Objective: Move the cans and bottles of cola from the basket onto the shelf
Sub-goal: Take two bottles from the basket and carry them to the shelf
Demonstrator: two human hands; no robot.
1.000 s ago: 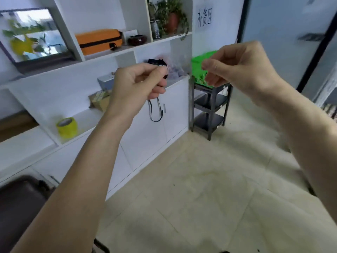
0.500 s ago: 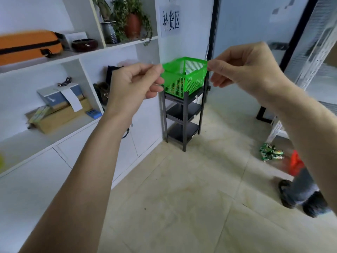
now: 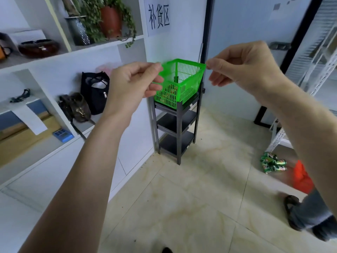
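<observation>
A green plastic basket (image 3: 184,83) stands on top of a small black three-tier rack (image 3: 175,125) against the wall, some way ahead of me. Red shapes (image 3: 170,90) show through its mesh; I cannot make out what they are. My left hand (image 3: 131,86) and my right hand (image 3: 244,70) are raised in front of me, one on each side of the basket as seen from here. Both have curled fingers with thumb against forefinger, and nothing shows between them. Neither hand touches the basket.
White wall shelving (image 3: 54,57) on the left carries bags, boxes, a bowl and potted plants. A white metal shelf (image 3: 310,73) stands at the right. Several green cans (image 3: 272,162) and an orange object (image 3: 300,178) lie on the floor there, beside another person's leg (image 3: 310,214).
The view has swung right and closed in, so the basket and rack now sit nearer and central. Both hands keep the same raised, curled pose.
</observation>
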